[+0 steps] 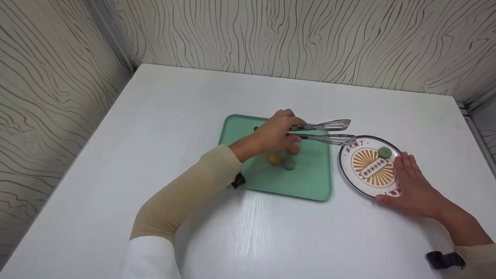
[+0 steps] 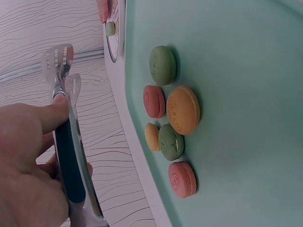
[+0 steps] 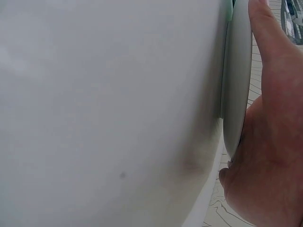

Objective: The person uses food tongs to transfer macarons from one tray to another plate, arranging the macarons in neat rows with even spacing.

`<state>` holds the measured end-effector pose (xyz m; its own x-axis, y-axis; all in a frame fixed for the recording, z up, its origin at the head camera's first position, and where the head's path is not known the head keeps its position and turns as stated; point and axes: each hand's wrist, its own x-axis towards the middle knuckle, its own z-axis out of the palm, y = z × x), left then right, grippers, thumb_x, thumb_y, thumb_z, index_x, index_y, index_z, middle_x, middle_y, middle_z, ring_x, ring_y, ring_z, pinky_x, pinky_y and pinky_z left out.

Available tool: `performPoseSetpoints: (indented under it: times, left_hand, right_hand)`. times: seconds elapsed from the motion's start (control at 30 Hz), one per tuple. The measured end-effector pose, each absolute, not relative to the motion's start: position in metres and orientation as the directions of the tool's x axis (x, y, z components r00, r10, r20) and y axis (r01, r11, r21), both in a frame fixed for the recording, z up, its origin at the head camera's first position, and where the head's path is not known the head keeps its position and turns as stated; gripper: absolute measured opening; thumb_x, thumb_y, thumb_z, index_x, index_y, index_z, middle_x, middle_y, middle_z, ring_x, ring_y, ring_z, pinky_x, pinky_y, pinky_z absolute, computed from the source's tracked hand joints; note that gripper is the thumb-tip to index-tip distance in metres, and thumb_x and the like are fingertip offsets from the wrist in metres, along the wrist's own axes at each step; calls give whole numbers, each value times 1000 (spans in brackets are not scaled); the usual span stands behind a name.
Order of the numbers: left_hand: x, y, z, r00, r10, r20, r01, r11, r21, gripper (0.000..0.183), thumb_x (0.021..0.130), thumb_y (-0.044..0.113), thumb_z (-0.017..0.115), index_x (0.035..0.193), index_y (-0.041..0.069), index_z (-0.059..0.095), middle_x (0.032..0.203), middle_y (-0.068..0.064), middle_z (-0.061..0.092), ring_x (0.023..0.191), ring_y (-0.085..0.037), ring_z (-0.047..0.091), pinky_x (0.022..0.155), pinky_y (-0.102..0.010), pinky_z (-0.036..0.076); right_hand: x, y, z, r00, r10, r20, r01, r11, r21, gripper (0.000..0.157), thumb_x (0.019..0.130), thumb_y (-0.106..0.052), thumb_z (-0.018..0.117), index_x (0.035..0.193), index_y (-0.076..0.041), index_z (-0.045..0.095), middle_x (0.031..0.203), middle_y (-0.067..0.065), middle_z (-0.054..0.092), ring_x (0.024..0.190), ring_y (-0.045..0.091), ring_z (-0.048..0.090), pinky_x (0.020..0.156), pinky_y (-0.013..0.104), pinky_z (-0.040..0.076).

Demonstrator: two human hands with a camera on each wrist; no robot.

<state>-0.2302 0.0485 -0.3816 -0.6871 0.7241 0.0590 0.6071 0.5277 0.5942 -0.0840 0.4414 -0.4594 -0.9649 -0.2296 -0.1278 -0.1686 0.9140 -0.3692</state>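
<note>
My left hand (image 1: 277, 133) grips metal tongs (image 1: 336, 124) by their dark handles above a green tray (image 1: 294, 186). The slotted tips stand apart, with nothing between them, near the left rim of a white plate (image 1: 348, 171). My right hand (image 1: 418, 193) holds the plate's right edge, thumb on the near rim and fingers at the right side; part of the grip is hidden. One green macaron (image 1: 384, 152) sits on the plate, close to those fingers. On the tray lie several macarons, among them an orange one (image 2: 183, 109), a red one (image 2: 182, 179) and a green one (image 2: 163, 65).
Both tray and plate stand on a white table (image 1: 186, 100), the plate just right of the tray. Wood-grain patterned panels (image 1: 271, 38) rise behind the table and at its sides. Dark straps (image 1: 445, 260) are on the wrists.
</note>
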Motion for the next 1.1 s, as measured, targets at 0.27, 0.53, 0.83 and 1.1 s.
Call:
performPoseSetpoints:
  times: [0.27,0.53,0.83,1.1]
  left_hand:
    - [-232,38,-383,-678,730,88,624,508,593,40,100,22,67,139,10,63,121,-7,58,109,-19,47,90,-28,44]
    - [-236,28,-384,-686,724,77,609,513,604,42,100,25,68,139,10,62,122,-7,57,112,-19,48,94,-28,44]
    - [-235,16,-387,-669,740,72,615,496,613,43,101,23,67,141,9,60,121,-9,57,109,-19,47,90,-30,44]
    - [-236,7,-389,-682,728,66,602,509,615,44,101,23,66,142,9,59,122,-8,57,114,-19,48,95,-30,45]
  right_hand:
    - [-82,442,-460,-964,-231,-128,-169,912,-373,128,85,-49,78,153,17,-8,160,39,-15,149,46,-23,117,38,-17]
    - [-82,442,-459,-965,-227,-133,-162,911,-380,127,86,-49,77,153,17,-8,160,38,-16,149,46,-24,117,38,-17]
    - [-82,442,-458,-962,-247,-114,-187,905,-381,126,86,-47,78,153,18,-7,159,40,-15,148,48,-22,115,31,-18]
    - [-81,441,-458,-963,-245,-112,-185,903,-388,126,86,-47,78,153,17,-7,159,39,-16,149,47,-23,115,30,-18]
